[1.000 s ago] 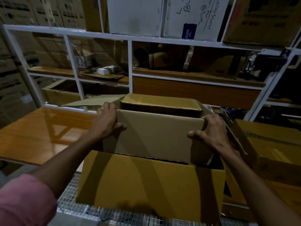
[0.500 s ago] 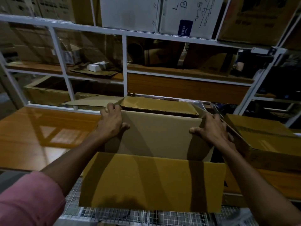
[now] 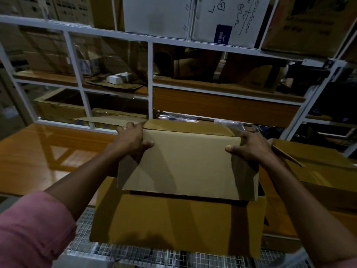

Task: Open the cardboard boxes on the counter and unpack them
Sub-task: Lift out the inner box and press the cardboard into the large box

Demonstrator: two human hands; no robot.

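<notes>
A large open cardboard box (image 3: 173, 223) stands in front of me at the counter's near edge, its front flap hanging down toward me. Inside it sits a smaller plain cardboard box (image 3: 189, 167), raised partly above the big box's rim. My left hand (image 3: 133, 142) grips the inner box's upper left corner, thumb on its front face. My right hand (image 3: 249, 147) holds its upper right corner the same way. The inner box's bottom is hidden inside the outer one.
The wooden counter (image 3: 38, 155) stretches to the left. Another open cardboard box (image 3: 316, 171) sits close on the right. A white-framed shelf rack (image 3: 149, 74) with more boxes stands right behind. Wire mesh (image 3: 135, 256) lies below the counter edge.
Both hands have lifted the inner box upward out of the large box; more of its front face shows now. The view has tilted down slightly.
</notes>
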